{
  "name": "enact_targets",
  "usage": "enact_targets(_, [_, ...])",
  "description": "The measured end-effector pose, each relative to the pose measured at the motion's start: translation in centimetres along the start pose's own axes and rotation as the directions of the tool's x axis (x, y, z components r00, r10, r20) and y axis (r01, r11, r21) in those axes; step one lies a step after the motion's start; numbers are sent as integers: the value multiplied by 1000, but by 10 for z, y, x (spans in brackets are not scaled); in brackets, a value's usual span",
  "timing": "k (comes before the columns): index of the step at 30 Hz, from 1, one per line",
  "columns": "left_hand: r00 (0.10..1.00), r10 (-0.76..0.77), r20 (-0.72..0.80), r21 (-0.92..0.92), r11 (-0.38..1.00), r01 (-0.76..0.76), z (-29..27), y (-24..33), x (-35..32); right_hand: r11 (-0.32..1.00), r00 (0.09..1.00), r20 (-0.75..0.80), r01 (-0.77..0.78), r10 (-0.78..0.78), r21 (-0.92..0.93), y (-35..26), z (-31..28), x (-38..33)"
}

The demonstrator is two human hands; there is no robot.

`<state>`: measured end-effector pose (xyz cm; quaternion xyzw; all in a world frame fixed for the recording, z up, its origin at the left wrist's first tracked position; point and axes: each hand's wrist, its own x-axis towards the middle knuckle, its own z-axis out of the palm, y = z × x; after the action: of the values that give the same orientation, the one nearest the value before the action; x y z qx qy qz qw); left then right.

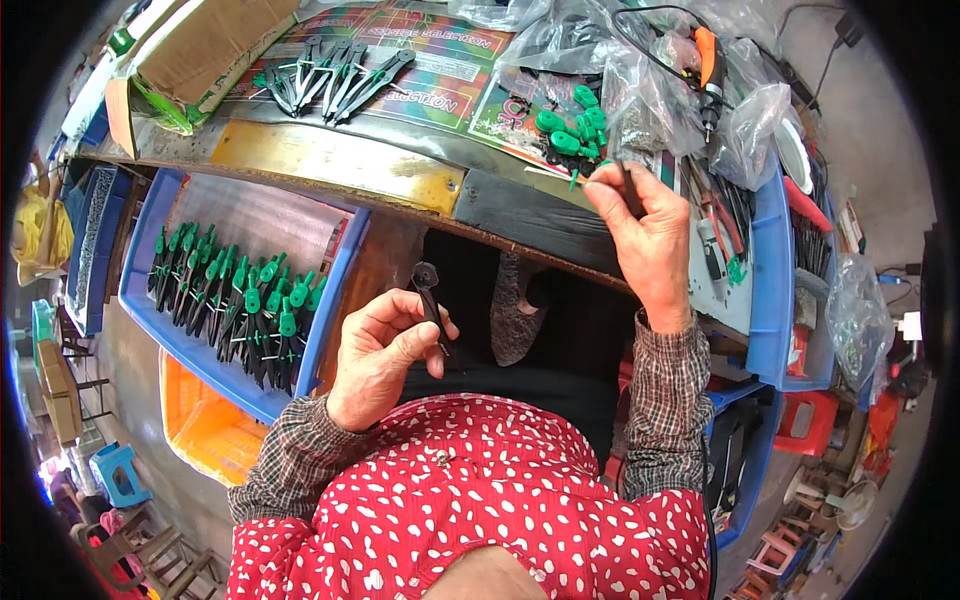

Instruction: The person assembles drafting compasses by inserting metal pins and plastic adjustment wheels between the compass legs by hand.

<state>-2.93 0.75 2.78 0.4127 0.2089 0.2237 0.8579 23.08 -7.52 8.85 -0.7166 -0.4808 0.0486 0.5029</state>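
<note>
My left hand (385, 350) is closed on a black metal tool part (427, 290) with a round head at its top and a slim shank. Over the bench edge at the right, my right hand (645, 225) pinches a dark slim part (631, 188); the fingers hide much of it. A small green piece (574, 180) shows by its fingertips, and whether they hold it is unclear. Just beyond lies a pile of green plastic caps (575, 135). Several black plier-like tools (345, 82) with pale pieces between their handles lie farther left on the bench.
A blue bin (340, 275) at the left holds rows of black tools with green heads, above an orange basket (210, 420). An open cardboard box (205, 55) stands back left. Plastic bags and an orange-handled power tool (709, 65) lie back right, near another blue bin (768, 270).
</note>
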Motion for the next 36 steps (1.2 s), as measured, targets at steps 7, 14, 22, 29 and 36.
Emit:
enact_targets(7, [971, 237, 5, 182, 955, -234, 16, 17, 13, 996, 952, 305, 9, -36, 88, -36, 17, -26])
enact_targets(14, [985, 152, 81, 322, 931, -170, 16, 20, 10, 992, 901, 421, 56, -100, 114, -38, 15, -41])
enact_targets(22, [985, 145, 95, 178, 971, -160, 12, 17, 11, 919, 986, 128, -44, 102, -391, -8, -22, -8])
enact_targets(29, [993, 113, 43, 226, 967, -119, 16, 17, 6, 809, 999, 17, 52, -51, -586, 38, -36, -2])
enact_targets(36, [996, 78, 45, 197, 977, -86, 17, 15, 6, 883, 973, 35, 222, -228, -414, -9, -16, -32])
